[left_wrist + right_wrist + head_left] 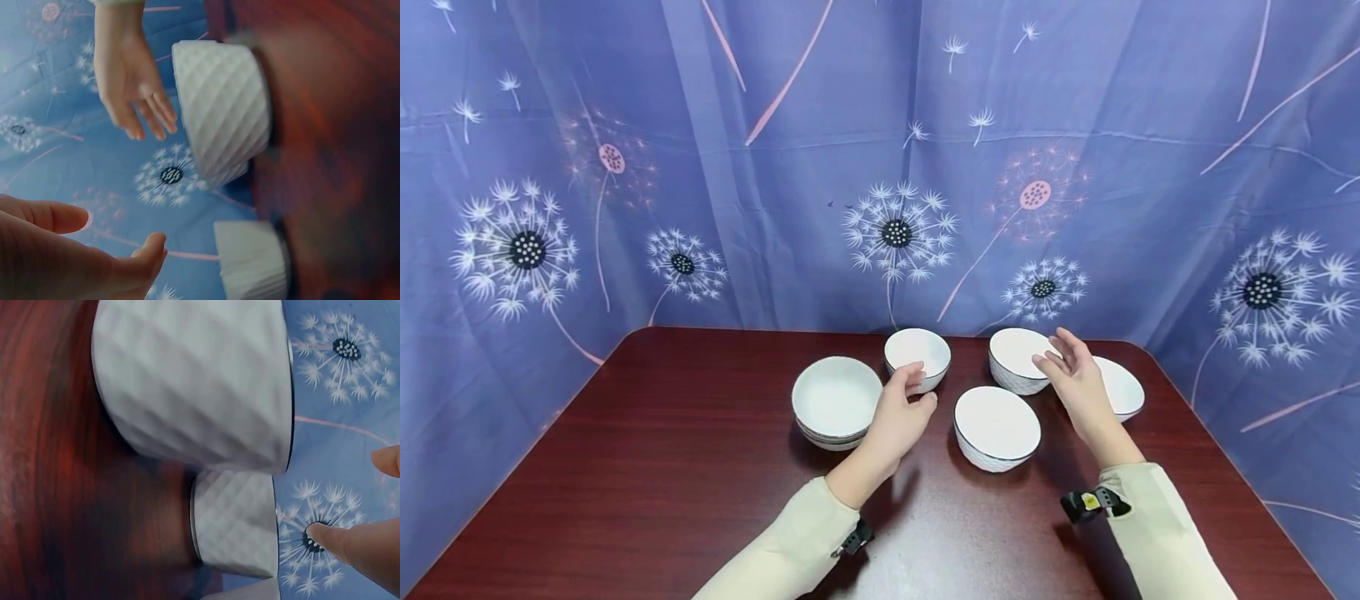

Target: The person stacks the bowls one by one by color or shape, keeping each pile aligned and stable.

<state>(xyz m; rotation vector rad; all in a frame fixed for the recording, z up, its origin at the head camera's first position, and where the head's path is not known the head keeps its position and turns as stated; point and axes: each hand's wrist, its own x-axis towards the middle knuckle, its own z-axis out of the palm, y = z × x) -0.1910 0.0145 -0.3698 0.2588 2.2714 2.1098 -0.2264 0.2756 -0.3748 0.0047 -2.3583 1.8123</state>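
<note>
My left hand (898,421) hovers with parted, slightly bent fingers beside a stack of white bowls (835,393) and in front of a small white bowl (917,350). Nothing is between its thumb and fingers (153,247). Farther right, my right hand (1078,387) is raised next to the back right bowl (1018,354), thumb and fingers apart. It partly covers another white bowl (1122,387) at the far right. Between the hands stands a white bowl (996,423) with a dark rim; its diamond-textured wall (194,375) fills much of the right wrist view.
All the bowls stand upright on a dark red-brown wooden table (647,450). A blue curtain (805,208) with dandelion prints hangs behind the table's back edge and along both sides. Dark wrist devices (1093,503) sit at the sleeves.
</note>
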